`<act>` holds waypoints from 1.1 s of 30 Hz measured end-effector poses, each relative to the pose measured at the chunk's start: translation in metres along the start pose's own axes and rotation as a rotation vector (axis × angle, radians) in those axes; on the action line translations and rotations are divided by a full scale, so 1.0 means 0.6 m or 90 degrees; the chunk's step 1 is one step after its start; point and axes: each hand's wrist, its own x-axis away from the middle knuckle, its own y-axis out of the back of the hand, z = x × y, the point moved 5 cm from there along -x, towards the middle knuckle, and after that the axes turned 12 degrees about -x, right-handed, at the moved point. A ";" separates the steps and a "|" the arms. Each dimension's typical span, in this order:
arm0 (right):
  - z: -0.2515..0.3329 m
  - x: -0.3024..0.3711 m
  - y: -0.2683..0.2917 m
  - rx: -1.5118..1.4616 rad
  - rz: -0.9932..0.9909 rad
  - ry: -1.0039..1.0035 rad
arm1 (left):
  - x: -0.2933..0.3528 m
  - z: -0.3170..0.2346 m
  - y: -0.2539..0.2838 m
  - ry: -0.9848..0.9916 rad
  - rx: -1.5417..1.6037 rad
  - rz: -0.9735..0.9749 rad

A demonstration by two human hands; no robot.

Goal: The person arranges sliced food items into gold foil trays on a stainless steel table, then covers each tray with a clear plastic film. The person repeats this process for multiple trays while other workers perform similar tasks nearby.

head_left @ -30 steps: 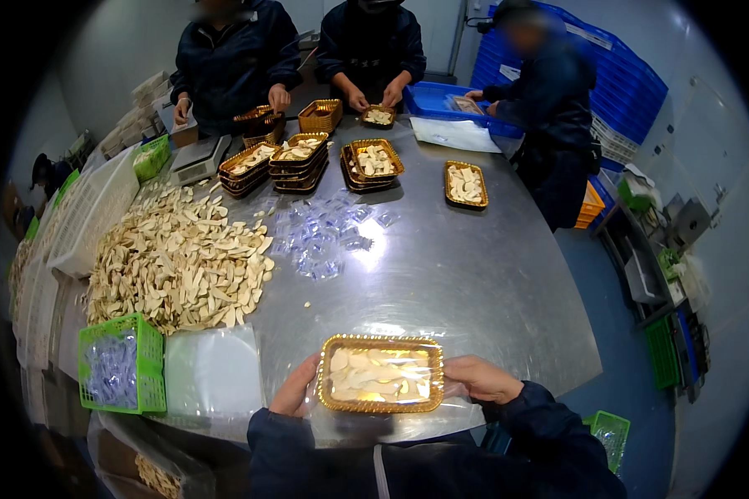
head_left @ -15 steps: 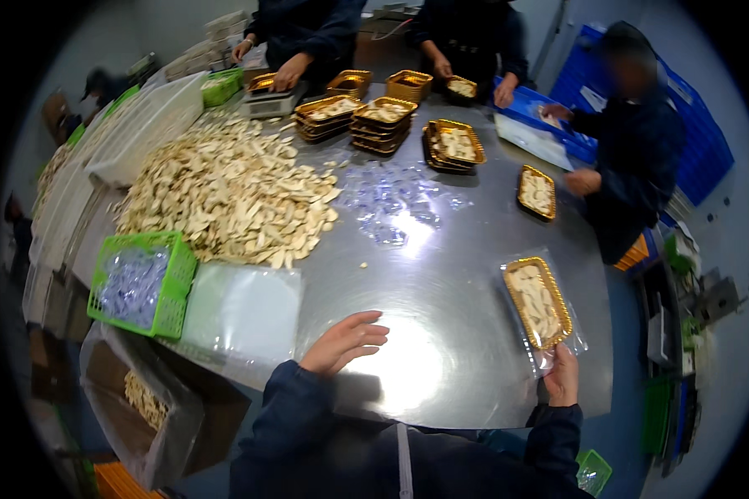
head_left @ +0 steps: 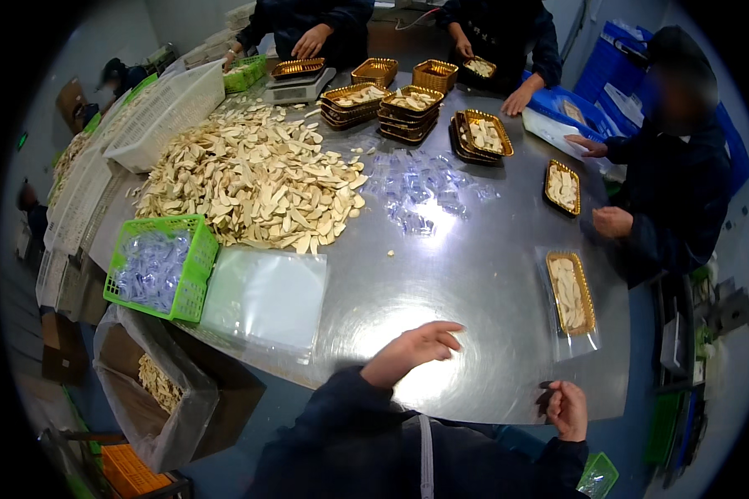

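Gold tray [head_left: 571, 293], bagged, long axis lying away from the body, is seen just beyond the right hand [head_left: 567, 409], grip loosely curled, empty; left hand [head_left: 414, 350] spread on worktop [head_left: 474, 249].

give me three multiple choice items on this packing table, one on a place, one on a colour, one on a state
1. Where does the bagged tray lie?
A. inside the green basket
B. on the steel table, ahead of the right hand
C. on the scale

2. What colour is the small basket of sachets at the table's left edge?
A. green
B. red
C. black

3. How is the left hand?
A. closed around a tray
B. gripping a sachet
C. open and empty, over the table

Answers:
1. B, the gold tray in its clear bag lies on the bare steel table beyond the right hand.
2. A, its mesh walls are bright green.
3. C, the fingers are spread and hold nothing.
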 end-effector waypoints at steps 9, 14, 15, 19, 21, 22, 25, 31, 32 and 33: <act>-0.099 -0.025 -0.204 0.041 0.239 -0.143 | 0.124 -0.373 -0.098 -0.701 -0.021 0.306; -0.135 -0.047 -0.290 0.034 0.360 -0.179 | 0.161 -0.394 -0.142 -0.758 0.086 0.406; -0.140 -0.046 -0.291 0.026 0.373 -0.183 | 0.158 -0.392 -0.149 -0.766 0.101 0.417; -0.148 -0.040 -0.279 0.025 0.376 -0.178 | 0.152 -0.394 -0.163 -0.764 0.118 0.437; -0.138 -0.043 -0.284 -0.020 0.387 -0.179 | 0.145 -0.393 -0.162 -0.760 0.114 0.446; -0.139 -0.043 -0.282 -0.026 0.382 -0.179 | 0.144 -0.393 -0.158 -0.755 0.116 0.447; -0.148 -0.043 -0.275 -0.020 0.358 -0.182 | 0.145 -0.379 -0.135 -0.696 0.108 0.456; -0.040 -0.023 -0.304 0.177 0.319 -0.181 | -0.013 -0.188 -0.019 -0.397 -0.178 0.088; -0.015 -0.031 -0.307 0.253 0.357 -0.148 | -0.048 -0.130 0.005 -0.355 -0.098 -0.066; 0.020 -0.034 -0.323 0.321 0.358 -0.139 | -0.070 -0.074 0.035 -0.305 -0.026 -0.221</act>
